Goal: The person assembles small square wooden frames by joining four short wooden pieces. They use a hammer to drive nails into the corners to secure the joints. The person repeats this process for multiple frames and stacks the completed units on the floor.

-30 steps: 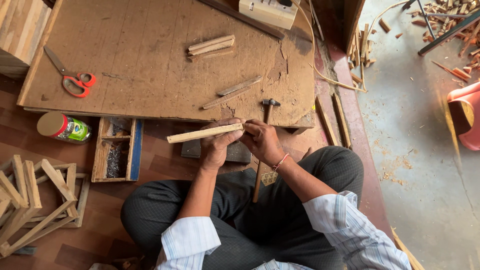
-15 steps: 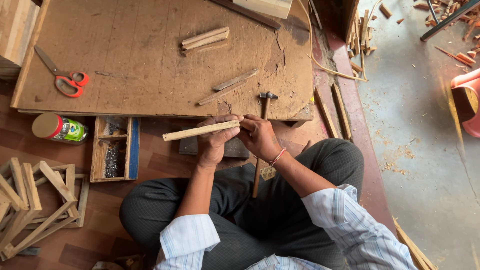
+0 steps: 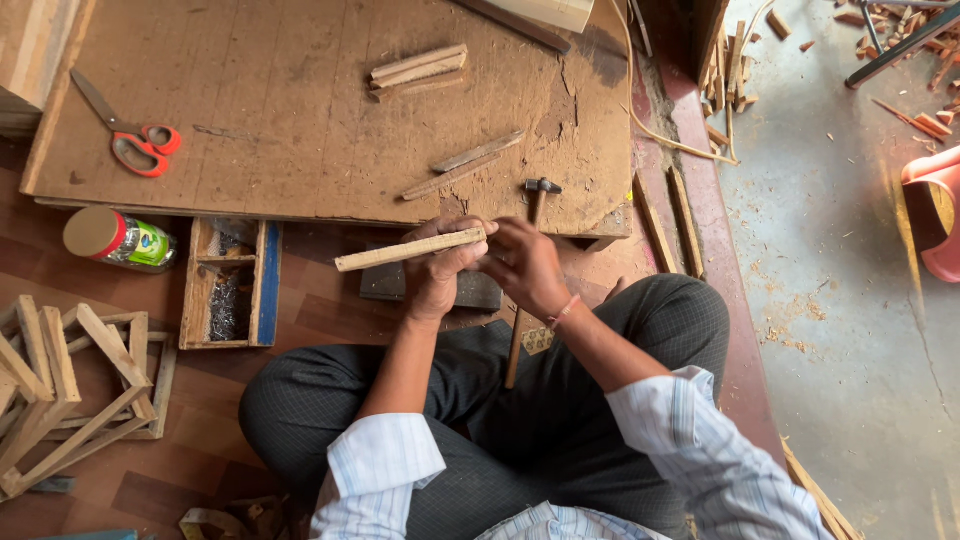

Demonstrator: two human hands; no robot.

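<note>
My left hand (image 3: 437,272) grips a pale wooden stick (image 3: 385,254) near its right end and holds it roughly level above my lap. The fingers of my right hand (image 3: 524,264) pinch at that same end, touching the left hand. Whether they hold anything small there is hidden. A hammer (image 3: 541,188) lies under my hands, its head on the edge of the large brown board (image 3: 300,100) and its handle running down to my crossed legs. A dark flat block (image 3: 470,292) sits on the floor below the hands.
On the board lie orange-handled scissors (image 3: 140,145) and loose wood strips (image 3: 418,65). Left of my knee stand a small wooden box of nails (image 3: 230,285), a lidded jar (image 3: 120,240) and stacked wooden frames (image 3: 70,390). Wood scraps and a pink plastic object (image 3: 935,210) lie at the right.
Both hands keep the same hold on the stick. The view has shifted slightly; nothing else has moved.
</note>
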